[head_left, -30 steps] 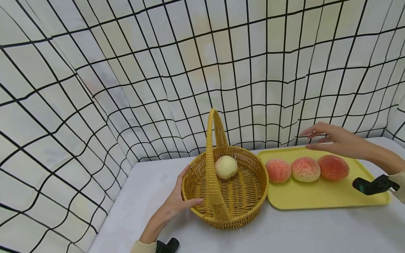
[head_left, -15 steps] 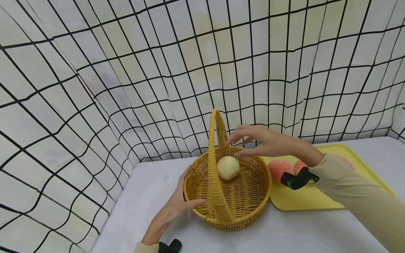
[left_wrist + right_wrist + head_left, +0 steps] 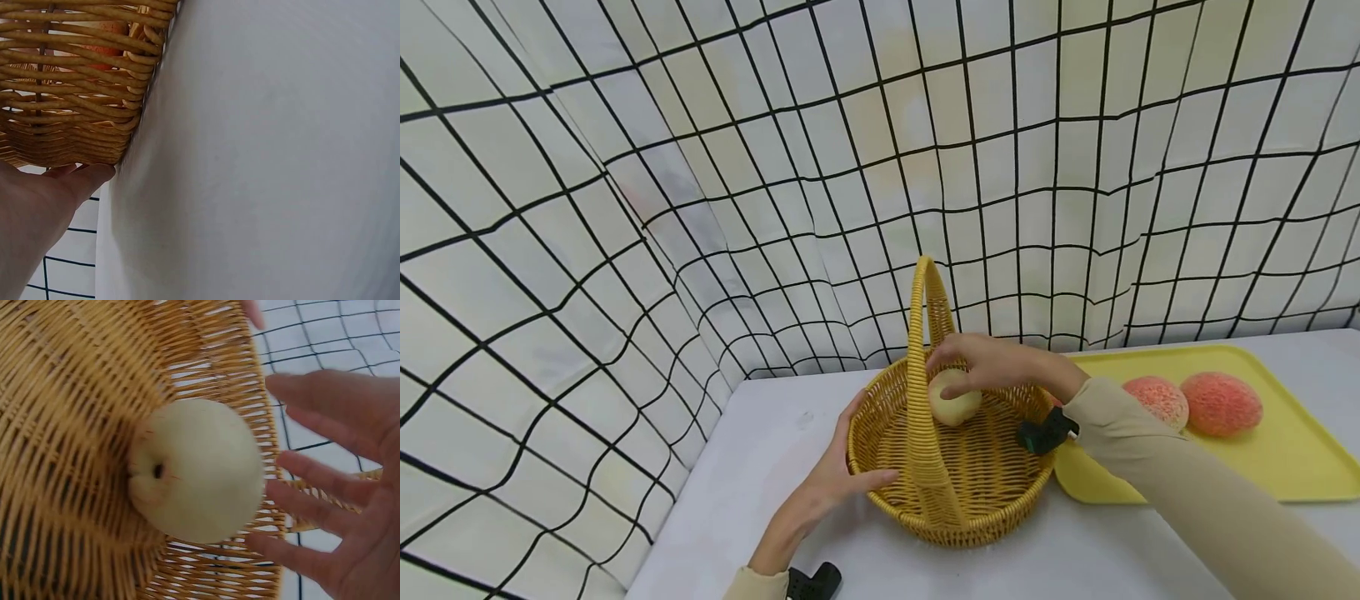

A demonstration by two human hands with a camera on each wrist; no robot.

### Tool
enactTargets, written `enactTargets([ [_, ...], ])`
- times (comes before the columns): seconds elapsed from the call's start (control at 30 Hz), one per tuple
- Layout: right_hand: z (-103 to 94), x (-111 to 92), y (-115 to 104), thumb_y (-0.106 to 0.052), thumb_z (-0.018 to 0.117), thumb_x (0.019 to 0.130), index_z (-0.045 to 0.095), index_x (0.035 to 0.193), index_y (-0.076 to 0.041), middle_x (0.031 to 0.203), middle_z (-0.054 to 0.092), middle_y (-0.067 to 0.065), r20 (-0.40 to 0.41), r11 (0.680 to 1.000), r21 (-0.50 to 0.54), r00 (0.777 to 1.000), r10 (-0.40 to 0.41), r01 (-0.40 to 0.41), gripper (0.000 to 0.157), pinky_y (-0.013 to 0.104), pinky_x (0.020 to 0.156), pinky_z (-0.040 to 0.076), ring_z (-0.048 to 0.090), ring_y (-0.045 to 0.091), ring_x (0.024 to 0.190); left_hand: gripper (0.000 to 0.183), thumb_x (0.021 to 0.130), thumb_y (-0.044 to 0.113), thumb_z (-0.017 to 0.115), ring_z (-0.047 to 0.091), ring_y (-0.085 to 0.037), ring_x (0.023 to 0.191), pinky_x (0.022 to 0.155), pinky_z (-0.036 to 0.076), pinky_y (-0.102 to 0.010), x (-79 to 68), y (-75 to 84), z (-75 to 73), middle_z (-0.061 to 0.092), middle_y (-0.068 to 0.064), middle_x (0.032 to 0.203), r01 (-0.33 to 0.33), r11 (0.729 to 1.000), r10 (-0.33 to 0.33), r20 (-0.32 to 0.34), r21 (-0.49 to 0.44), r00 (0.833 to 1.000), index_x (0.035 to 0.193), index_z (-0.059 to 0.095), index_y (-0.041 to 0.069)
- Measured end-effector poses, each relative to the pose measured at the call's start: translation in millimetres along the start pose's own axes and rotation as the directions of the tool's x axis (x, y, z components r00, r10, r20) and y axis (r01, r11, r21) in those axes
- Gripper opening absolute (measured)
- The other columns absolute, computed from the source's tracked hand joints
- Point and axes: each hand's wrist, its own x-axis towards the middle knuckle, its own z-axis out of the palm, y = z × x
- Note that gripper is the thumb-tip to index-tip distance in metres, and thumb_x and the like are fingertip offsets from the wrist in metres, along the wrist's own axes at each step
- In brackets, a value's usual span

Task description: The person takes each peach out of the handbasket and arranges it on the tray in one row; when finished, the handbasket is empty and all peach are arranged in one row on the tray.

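A yellow wicker basket (image 3: pixel 966 533) with a tall handle (image 3: pixel 922 392) stands on the table. Thumb over the near-left rim and fingers along the outer wall, my left hand (image 3: pixel 841 473) holds it; in the left wrist view, the fingers (image 3: pixel 87 181) lie against the woven side. Inside the basket, by its back wall, sits a pale peach (image 3: pixel 953 408). My right hand (image 3: pixel 988 362) reaches in over this peach with fingers spread. From the right wrist, the pale peach (image 3: pixel 200 472) shows its stem hollow, and the fingertips come close to its side without closing on it.
Right of the basket lies a yellow tray (image 3: pixel 1285 475) bearing a speckled peach (image 3: pixel 1157 400) and a redder peach (image 3: pixel 1221 404). A third peach is mostly hidden behind the right wrist. A black grid net (image 3: pixel 880 208) before white cloth rises behind the table (image 3: pixel 782 433).
My right hand has swung left from above the tray to the basket, then lowered over the pale peach. My left hand keeps its place on the basket. The head view has shifted slightly.
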Motion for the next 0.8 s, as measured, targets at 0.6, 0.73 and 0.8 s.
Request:
enactTargets([
  [0.6, 20.7, 3.0, 11.6, -0.021, 0.089, 0.084, 0.071, 0.129, -0.015, 0.127, 0.064, 0.004, 0.114, 0.992, -0.044, 0.985, 0.126, -0.122, 0.05, 0.032, 0.087, 0.053, 0.059, 0.017, 0.108, 0.119, 0.081, 0.03, 0.088, 0.027, -0.04, 0.153, 0.118, 0.024, -0.064, 0.8, -0.4, 2.7, 0.017, -0.013, 0.172, -0.013, 1.0, 0.013, -0.006, 0.022, 1.0, 0.169, 0.008, 0.031],
  [0.73, 23.8, 4.6, 9.0, -0.02, 0.089, 0.082, 0.07, 0.128, -0.016, 0.122, 0.066, -0.001, 0.182, 0.994, -0.037, 0.978, 0.104, -0.099, 0.049, 0.032, 0.086, 0.052, 0.059, 0.014, 0.104, 0.119, 0.081, 0.03, 0.088, 0.024, -0.038, 0.154, 0.119, 0.022, -0.063, 0.7, 0.4, 2.6, 0.015, -0.009, 0.173, -0.007, 1.0, 0.007, -0.009, 0.015, 1.0, 0.169, 0.008, 0.032],
  [0.8, 25.6, 5.8, 8.4, -0.02, 0.088, 0.081, 0.072, 0.124, -0.018, 0.117, 0.067, -0.004, 0.2, 0.996, -0.055, 0.976, 0.084, -0.074, 0.046, 0.032, 0.085, 0.052, 0.06, 0.013, 0.101, 0.119, 0.081, 0.03, 0.088, 0.024, -0.038, 0.154, 0.119, 0.023, -0.063, 0.8, 1.0, 2.4, 0.015, -0.009, 0.173, -0.009, 1.0, 0.009, -0.008, 0.017, 1.0, 0.169, 0.008, 0.032],
])
